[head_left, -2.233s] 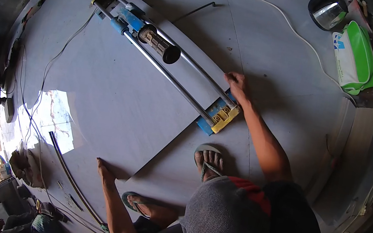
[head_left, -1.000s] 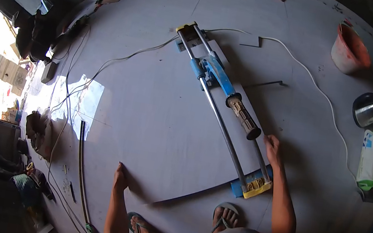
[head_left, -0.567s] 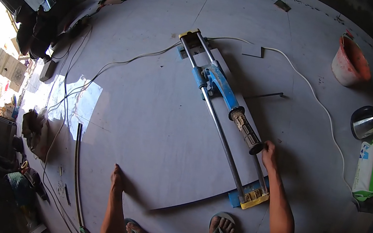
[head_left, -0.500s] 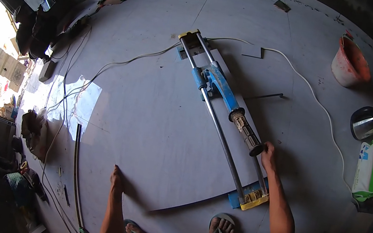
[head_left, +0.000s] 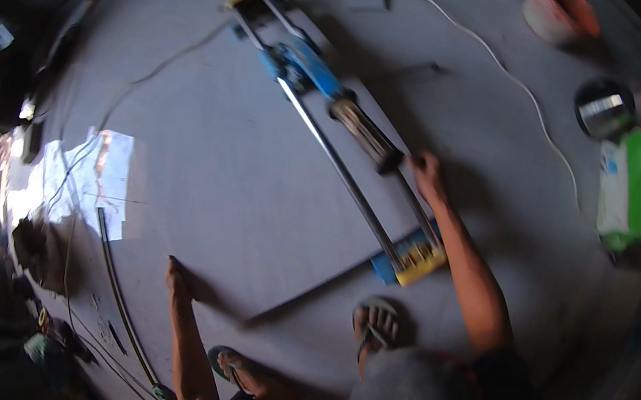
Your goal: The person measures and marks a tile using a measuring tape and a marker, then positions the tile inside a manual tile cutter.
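Observation:
A large pale tile [head_left: 247,178] lies under a blue manual tile cutter [head_left: 314,66] with two steel rails and a worn grip handle. My left hand [head_left: 178,279] is closed at the tile's left edge, near its front corner; a dark shadow runs under that edge. On the far side, my right hand [head_left: 429,178] has its fingers curled at the tile's right edge, just beside the end of the cutter's handle [head_left: 366,135] and apart from it. Motion blur softens the fingers of both hands. The cutter's yellow end [head_left: 420,266] sits by the tile's front edge.
A reddish bucket [head_left: 560,18], a dark round object [head_left: 604,109] and a green-and-white bag [head_left: 635,191] stand to the right. Pale cable [head_left: 504,61] curves over the floor. On the left lie a long dark strip [head_left: 119,284] and several cluttered items. My sandalled feet [head_left: 378,323] are close by.
The view has swung, so the cutter, tile and bucket appear higher and further left, with more blur. Both hands stay at about the same places on the tile's edges.

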### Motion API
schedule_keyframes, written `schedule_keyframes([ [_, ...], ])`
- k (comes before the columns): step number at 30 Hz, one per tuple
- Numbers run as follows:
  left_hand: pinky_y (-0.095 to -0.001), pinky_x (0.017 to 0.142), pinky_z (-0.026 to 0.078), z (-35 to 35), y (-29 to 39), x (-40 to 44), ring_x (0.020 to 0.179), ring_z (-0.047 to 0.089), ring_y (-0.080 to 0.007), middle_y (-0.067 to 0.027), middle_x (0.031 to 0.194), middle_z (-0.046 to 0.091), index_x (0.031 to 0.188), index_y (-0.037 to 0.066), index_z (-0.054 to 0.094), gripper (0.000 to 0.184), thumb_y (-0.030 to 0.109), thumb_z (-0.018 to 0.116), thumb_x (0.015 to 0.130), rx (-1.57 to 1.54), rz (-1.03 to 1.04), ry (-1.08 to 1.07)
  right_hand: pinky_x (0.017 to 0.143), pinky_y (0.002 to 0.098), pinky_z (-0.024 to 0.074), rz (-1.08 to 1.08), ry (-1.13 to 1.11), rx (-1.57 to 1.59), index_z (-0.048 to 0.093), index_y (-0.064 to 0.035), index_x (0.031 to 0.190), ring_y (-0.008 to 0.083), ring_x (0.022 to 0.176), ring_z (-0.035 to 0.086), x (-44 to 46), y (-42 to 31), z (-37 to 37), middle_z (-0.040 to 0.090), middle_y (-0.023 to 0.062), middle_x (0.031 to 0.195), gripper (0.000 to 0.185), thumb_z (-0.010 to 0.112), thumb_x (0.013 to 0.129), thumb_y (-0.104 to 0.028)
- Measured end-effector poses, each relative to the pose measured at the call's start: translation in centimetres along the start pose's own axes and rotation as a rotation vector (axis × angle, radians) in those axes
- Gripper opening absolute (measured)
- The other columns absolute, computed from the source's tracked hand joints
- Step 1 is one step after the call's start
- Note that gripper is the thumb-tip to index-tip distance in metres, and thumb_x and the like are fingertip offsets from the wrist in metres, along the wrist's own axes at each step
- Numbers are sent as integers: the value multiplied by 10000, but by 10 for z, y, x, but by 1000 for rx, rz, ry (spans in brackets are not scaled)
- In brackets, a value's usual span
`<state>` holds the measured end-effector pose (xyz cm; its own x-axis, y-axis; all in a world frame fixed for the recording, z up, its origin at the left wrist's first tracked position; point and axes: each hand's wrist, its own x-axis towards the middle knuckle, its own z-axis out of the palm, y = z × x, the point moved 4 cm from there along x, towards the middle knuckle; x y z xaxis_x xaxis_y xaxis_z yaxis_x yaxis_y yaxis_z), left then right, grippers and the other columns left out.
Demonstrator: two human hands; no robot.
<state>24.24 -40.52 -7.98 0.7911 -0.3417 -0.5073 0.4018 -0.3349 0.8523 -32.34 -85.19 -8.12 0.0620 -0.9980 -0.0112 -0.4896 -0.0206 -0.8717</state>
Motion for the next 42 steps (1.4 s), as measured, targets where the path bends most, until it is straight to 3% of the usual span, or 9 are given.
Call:
schedule_keyframes([
  [1, -294, 727, 448, -9, -13, 16, 769, 473, -123, 10, 849, 528, 986, 56, 588, 467, 490, 413, 994, -83, 5, -42, 779, 414, 492, 134, -168, -14, 633, 16, 962, 321, 826, 636, -8, -52, -22, 658, 185, 837, 366, 658, 873, -338],
  [2, -306, 789, 453, -1, -9, 8, 825, 501, -141, -2, 915, 551, 1050, 45, 581, 477, 486, 407, 996, -60, -55, -130, 667, 378, 452, -2, 58, 8, 589, 28, 852, 197, 709, 543, -7, -55, -14, 605, 164, 743, 314, 644, 876, -280],
  [4, -353, 933, 437, -9, -7, 19, 1017, 529, -196, -41, 1124, 576, 1221, 25, 541, 529, 481, 391, 998, -56, -90, -327, 668, 378, 457, 105, -129, -80, 598, 16, 852, 213, 714, 568, -12, -73, -29, 607, 158, 739, 315, 641, 875, -295],
  [7, -391, 990, 410, -10, -4, 22, 1125, 506, -243, -74, 1234, 551, 1282, 30, 507, 551, 483, 373, 999, -39, -86, -176, 662, 377, 453, 81, -93, -9, 595, 12, 839, 214, 702, 560, -7, -57, -18, 598, 150, 727, 317, 640, 875, -300],
  [10, -413, 1013, 398, 8, 10, 1, 1152, 507, -276, -94, 1266, 544, 1302, 39, 489, 555, 486, 361, 999, -145, -141, -390, 646, 378, 444, 93, -108, -3, 578, 8, 815, 208, 679, 537, -10, -65, -23, 569, 136, 694, 326, 640, 878, -307],
  [20, -470, 1070, 348, 4, 4, -36, 1246, 452, -310, -120, 1357, 488, 1353, 39, 447, 592, 502, 355, 996, -50, -156, -354, 614, 366, 426, 100, -156, -60, 570, 8, 811, 175, 644, 478, -43, -57, -64, 503, 115, 651, 409, 602, 911, -387],
  [27, -476, 1103, 297, 24, 16, -56, 1296, 402, -325, -126, 1423, 433, 1396, 39, 405, 616, 504, 325, 999, -80, -138, -326, 617, 360, 427, 124, -167, -45, 587, 24, 829, 163, 656, 484, -61, -32, -60, 525, 107, 660, 378, 605, 910, -344],
  [29, -477, 1110, 284, 24, 13, -60, 1307, 389, -327, -126, 1437, 420, 1406, 40, 395, 624, 508, 319, 999, -83, -128, -352, 631, 415, 469, 47, -56, -27, 629, 8, 852, 298, 673, 630, -61, -28, -57, 630, 195, 725, 392, 602, 891, -381],
  [42, -468, 1109, 289, 0, -6, -30, 1290, 412, -320, -118, 1405, 458, 1385, 37, 421, 591, 480, 336, 1002, -134, -170, -303, 603, 422, 468, 90, 9, -65, 654, -3, 879, 307, 627, 625, -62, -27, -51, 617, 202, 683, 355, 573, 916, -347],
])
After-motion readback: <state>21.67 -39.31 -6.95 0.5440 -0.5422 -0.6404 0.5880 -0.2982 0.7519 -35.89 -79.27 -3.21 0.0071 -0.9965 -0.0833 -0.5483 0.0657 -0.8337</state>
